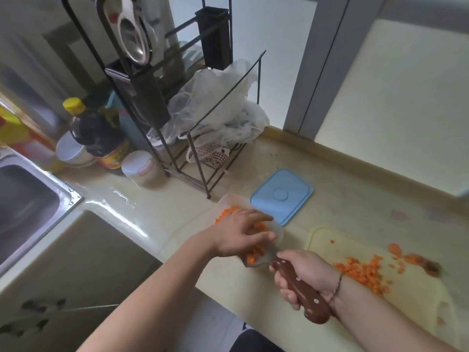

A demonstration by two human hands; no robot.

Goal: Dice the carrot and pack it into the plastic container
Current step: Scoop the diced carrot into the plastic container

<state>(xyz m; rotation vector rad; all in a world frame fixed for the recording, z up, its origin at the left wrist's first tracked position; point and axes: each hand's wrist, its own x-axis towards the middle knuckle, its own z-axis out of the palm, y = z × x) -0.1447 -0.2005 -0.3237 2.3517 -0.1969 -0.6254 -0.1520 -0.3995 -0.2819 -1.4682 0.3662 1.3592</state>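
The step in hand is judged to be the moving of diced carrot from the knife blade (256, 260) into the plastic container (228, 204), and it is done well when the blade is kept low and tilted over the container's rim, so that the pieces slide in and are not scattered on the counter (177, 199). The knife (299, 285) is held by the right hand (302, 275), whose fingers are curled firmly round the brown handle, the wrist turned so that the blade points toward ten o'clock. The left hand (241, 235) is laid over the blade and the container with fingers stretched and a little spread, and the carrot pieces (253, 250) are pushed by them off the steel; nothing is pinched. The sweep is best made away from the cutting edge, which is hidden under the hand. The container stands near the middle of the view, touching the blue lid (281, 196) at its two o'clock. A larger heap of diced carrot (363, 273) is left on the cutting board (324, 237) at four o'clock, so more such loads are judged necessary.
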